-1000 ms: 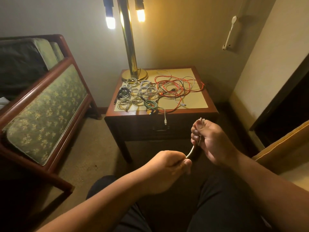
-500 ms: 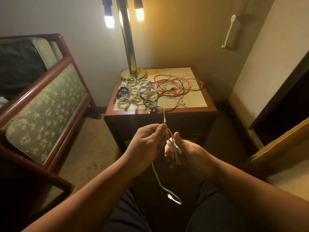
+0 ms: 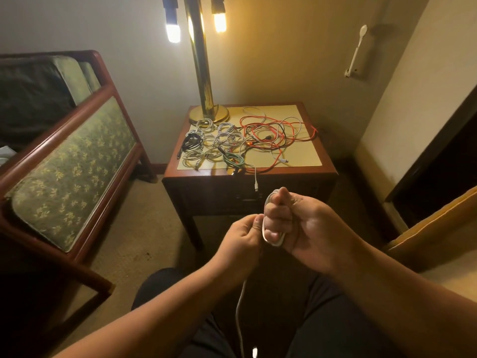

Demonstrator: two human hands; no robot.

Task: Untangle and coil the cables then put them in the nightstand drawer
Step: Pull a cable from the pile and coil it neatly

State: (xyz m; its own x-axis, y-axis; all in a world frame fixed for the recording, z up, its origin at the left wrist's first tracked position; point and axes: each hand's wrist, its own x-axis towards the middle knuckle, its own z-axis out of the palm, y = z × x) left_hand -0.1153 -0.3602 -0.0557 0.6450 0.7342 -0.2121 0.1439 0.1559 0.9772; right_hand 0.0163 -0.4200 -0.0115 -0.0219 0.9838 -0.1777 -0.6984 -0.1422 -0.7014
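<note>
My right hand (image 3: 299,223) is curled around a small coil of white cable (image 3: 273,240), loops showing above and below its fingers. My left hand (image 3: 240,239) pinches the same cable just left of the coil; the loose end (image 3: 238,313) hangs down between my knees. On the nightstand (image 3: 247,177) lie several coiled white, black and green cables (image 3: 209,143) at the left and a tangle of orange and white cables (image 3: 273,135) at the right. One white plug (image 3: 256,186) dangles over the shut drawer front (image 3: 247,200).
A brass lamp (image 3: 204,99) stands at the nightstand's back left corner. A green upholstered sofa with a wooden frame (image 3: 69,166) fills the left side. A yellow cushion edge (image 3: 433,226) lies to the right. Carpet lies between sofa and nightstand.
My left hand has gone up to my right hand, come back down a little and laid more cable on the coil. The hanging tail is shorter than half a second ago.
</note>
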